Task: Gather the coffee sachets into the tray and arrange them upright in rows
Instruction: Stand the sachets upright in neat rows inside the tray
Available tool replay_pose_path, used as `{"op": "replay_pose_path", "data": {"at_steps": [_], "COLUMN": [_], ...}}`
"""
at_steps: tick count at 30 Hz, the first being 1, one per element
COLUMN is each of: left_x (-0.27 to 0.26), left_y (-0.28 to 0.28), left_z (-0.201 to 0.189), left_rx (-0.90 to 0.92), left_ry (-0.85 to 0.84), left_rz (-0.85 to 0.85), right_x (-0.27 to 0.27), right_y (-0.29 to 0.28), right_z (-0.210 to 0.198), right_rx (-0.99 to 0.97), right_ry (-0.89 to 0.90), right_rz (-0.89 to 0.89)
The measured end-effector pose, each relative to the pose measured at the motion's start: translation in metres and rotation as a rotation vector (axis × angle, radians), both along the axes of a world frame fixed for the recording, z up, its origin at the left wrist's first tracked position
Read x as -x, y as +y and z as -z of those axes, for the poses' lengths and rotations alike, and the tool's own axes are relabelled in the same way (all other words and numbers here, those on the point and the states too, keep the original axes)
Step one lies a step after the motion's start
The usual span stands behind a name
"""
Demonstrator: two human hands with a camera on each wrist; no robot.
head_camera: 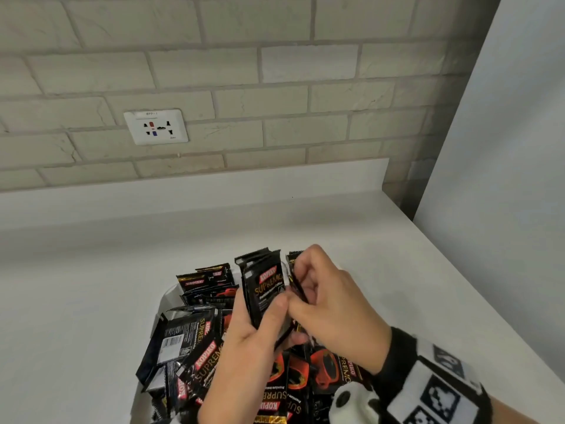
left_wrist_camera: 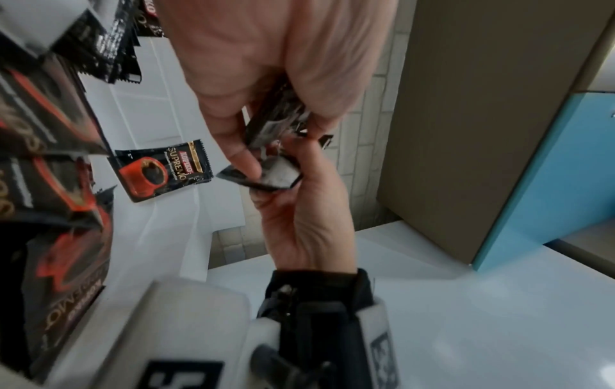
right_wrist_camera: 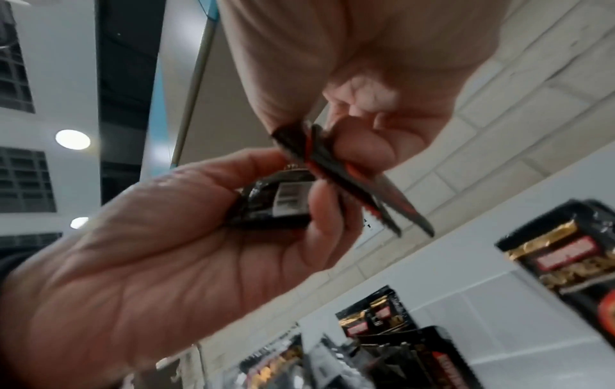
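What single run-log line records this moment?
left hand: grips black foil coffee sachets | right hand: pinches sachets | white plastic tray: loose sachets | rows: unfinished

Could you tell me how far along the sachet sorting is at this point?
Gathering looks mostly done: sachets fill the tray, mostly in a loose heap. The left hand grips a small upright stack; the right hand pinches more. Neat rows remain to be formed.

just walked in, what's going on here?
A person is sorting black coffee sachets over a white tray on a white counter. The left hand grips a small upright stack; the right hand pinches more sachets beside it. The rest lie jumbled in the tray, not yet in rows.
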State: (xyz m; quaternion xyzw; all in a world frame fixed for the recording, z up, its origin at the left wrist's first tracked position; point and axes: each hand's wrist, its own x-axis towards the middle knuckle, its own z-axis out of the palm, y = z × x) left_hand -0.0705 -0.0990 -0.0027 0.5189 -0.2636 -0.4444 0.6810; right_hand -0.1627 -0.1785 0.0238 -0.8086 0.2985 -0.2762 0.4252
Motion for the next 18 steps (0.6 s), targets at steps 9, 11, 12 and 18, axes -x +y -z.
{"op": "replay_pose_path", "data": {"at_steps": [9,11,12,18], "left_x": [-0.018,-0.019,-0.02,-0.021], "left_y": [0.007,0.007,0.008,0.01], "left_z": [0.015,0.013,0.011,0.002], "left_rx": [0.05,0.029,0.019,-0.017], "left_ry": [-0.074,-0.042,-0.027,-0.016], "left_rz": [0.032,0.021,0.014,0.021], "right_x": [0.002,0.006,0.009,0.014], "right_y": [0.001,-0.004,-0.007,-0.037], "right_z": [-0.004,-0.005,-0.006,-0.027], "right_rx": [-0.648,-0.695,-0.643,0.14], "right_ry": [-0.16,-0.199,-0.203,0.036], "right_rz": [-0.212,-0.225,-0.203,-0.108]}}
